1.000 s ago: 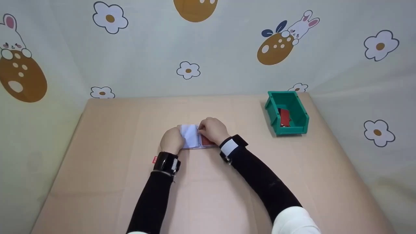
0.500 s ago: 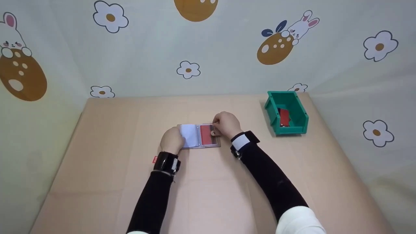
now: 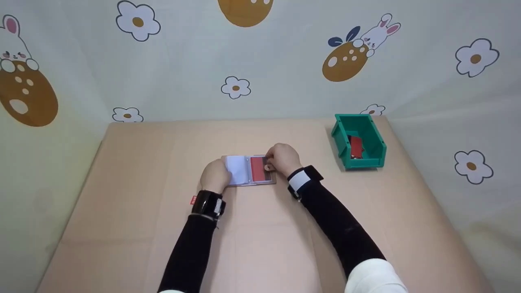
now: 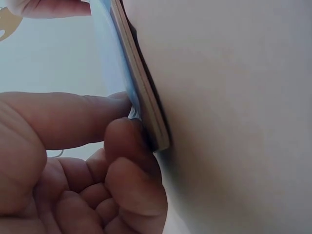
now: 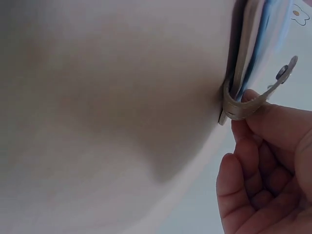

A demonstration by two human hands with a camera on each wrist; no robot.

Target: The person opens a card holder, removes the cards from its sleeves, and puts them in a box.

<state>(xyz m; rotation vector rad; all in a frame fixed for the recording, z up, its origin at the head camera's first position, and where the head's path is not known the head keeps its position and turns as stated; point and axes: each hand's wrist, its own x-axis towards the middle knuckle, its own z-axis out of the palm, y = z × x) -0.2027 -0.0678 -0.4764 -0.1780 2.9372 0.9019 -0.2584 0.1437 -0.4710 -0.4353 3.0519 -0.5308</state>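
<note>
A small card holder (image 3: 237, 170) with pale plastic sleeves lies spread on the table in the head view. A red card (image 3: 257, 169) shows through its right-hand sleeve. My left hand (image 3: 215, 176) pinches the left edge between thumb and finger; the left wrist view shows the brown cover edge (image 4: 141, 78) at those fingertips. At the opposite edge, my right hand (image 3: 285, 158) has its thumb and forefinger on the holder's edge, right beside the snap strap (image 5: 239, 108). The strap is unfastened and curves up past the thumb, its metal snap (image 5: 282, 72) showing.
A green bin (image 3: 364, 163) stands at the table's back right with a red piece (image 3: 356, 147) inside. The patterned curtain (image 3: 183, 81) rises behind the table (image 3: 142, 183). Beside my left wrist is a small red tag (image 3: 193, 200).
My right hand has moved from the holder's middle to its right edge, uncovering the red card and the strap, then shifted slightly toward me. My left hand has stayed in place.
</note>
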